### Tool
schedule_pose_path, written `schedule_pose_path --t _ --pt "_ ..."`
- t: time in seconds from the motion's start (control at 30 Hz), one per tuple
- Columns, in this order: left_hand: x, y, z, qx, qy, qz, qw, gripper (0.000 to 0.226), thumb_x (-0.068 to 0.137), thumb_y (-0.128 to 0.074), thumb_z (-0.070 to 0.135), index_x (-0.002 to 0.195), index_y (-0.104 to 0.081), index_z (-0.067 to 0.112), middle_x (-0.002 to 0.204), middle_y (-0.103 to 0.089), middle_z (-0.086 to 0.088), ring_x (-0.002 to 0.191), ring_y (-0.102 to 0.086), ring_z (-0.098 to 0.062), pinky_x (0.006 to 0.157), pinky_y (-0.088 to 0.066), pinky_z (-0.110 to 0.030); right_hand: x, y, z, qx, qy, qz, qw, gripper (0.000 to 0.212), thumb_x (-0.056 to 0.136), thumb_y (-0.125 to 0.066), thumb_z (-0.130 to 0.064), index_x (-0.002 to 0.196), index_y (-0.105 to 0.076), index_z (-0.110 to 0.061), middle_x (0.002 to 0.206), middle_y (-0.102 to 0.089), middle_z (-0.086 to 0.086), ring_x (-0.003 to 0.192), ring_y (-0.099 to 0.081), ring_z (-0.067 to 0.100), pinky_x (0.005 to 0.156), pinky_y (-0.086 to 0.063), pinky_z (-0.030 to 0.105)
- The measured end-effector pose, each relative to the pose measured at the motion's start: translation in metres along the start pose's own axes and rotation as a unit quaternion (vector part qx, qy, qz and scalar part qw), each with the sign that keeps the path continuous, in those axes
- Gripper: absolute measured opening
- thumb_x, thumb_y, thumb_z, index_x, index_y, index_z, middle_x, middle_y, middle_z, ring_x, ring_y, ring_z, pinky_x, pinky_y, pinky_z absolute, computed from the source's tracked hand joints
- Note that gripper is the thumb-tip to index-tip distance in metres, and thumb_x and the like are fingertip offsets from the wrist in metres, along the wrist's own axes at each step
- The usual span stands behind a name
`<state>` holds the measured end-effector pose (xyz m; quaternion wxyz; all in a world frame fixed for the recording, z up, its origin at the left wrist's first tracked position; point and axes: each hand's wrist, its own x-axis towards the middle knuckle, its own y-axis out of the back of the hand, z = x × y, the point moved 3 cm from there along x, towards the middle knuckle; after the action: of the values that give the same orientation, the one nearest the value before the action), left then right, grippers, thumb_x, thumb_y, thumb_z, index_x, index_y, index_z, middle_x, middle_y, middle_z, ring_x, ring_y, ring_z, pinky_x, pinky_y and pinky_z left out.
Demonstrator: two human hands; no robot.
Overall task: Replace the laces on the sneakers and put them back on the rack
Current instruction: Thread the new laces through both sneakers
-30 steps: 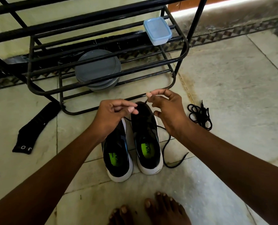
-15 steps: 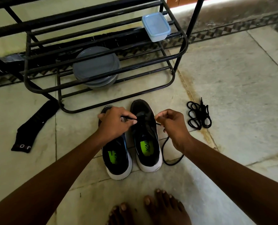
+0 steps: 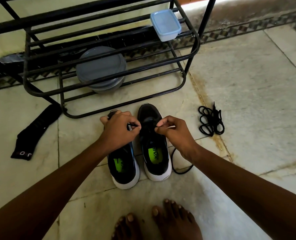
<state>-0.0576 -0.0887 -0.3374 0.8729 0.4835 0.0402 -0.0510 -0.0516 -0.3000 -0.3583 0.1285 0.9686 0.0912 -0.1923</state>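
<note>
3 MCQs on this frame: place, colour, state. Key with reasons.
1. Where is the coiled lace relative to the sneakers?
A. On the floor to their right
B. Inside one
C. On their toes
2. What colour is the lidded box on the rack?
A. Red
B. Pale blue
C. Yellow
3. What are the left hand and right hand doing?
A. Lying flat
B. Lifting a sneaker
C. Pinching the threaded lace's ends

1 A: the coil lies on the floor right of the pair.
2 B: lid and walls are pale blue.
3 C: both pinch lace tips.
</note>
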Motion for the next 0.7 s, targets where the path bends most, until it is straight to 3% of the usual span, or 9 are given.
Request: schedule_pose_path --t 0.1,0.23,0.4,0.6,0.7 --pt "-0.001 -0.003 0.003 0.004 0.012 0.006 1.0 0.009 0.076 -0.054 0.052 0.072 -0.062 0.051 0.078 -0.058 0.019 0.095 -0.053 -0.011 0.09 -0.041 -0.053 0.002 -0.005 0.0 -0.052 0.047 -0.014 0.997 0.01 0.078 -0.078 -0.011 0.085 -0.077 -0.018 0.08 -0.071 -0.005 0.07 -0.065 0.003 0.069 -0.053 0.023" --pt "0.0 -0.002 -0.001 -0.05 0.034 0.021 0.998 0.016 0.076 -0.055 0.055 0.077 -0.068 0.047 0.079 -0.063 0.02 0.087 -0.061 -0.006 0.089 -0.048 -0.054 0.008 -0.009 0.007 -0.17 0.075 -0.009 0.982 0.022 0.067 -0.071 -0.042 0.088 -0.073 -0.04 0.106 -0.065 -0.01 0.114 -0.052 0.013 0.098 -0.05 0.037" --pt "0.001 0.0 -0.001 -0.089 0.051 0.034 0.994 0.017 0.074 -0.059 0.055 0.088 -0.068 0.052 0.082 -0.067 0.021 0.082 -0.065 0.0 0.088 -0.051 -0.053 0.007 -0.009 -0.001 -0.157 0.074 -0.041 0.984 0.028 0.074 -0.084 -0.025 0.101 -0.077 -0.032 0.119 -0.045 -0.002 0.125 -0.042 0.016 0.111 -0.043 0.036" --pt "-0.001 -0.001 0.003 -0.072 0.031 0.014 0.997 0.005 0.08 -0.068 0.04 0.077 -0.072 0.043 0.079 -0.065 0.017 0.08 -0.062 0.0 0.084 -0.052 -0.047 0.006 -0.01 -0.004 -0.162 0.06 -0.054 0.984 0.029 0.078 -0.082 -0.02 0.105 -0.077 -0.028 0.126 -0.039 -0.002 0.131 -0.039 0.022 0.115 -0.039 0.039" --pt "-0.002 -0.001 0.005 -0.052 0.045 0.015 0.998 0.013 0.074 -0.059 0.05 0.075 -0.07 0.045 0.078 -0.064 0.018 0.082 -0.061 0.0 0.089 -0.049 -0.051 0.005 -0.01 -0.009 -0.174 0.057 -0.067 0.981 0.03 0.079 -0.079 -0.017 0.108 -0.077 -0.024 0.13 -0.036 -0.001 0.132 -0.033 0.021 0.114 -0.035 0.031"
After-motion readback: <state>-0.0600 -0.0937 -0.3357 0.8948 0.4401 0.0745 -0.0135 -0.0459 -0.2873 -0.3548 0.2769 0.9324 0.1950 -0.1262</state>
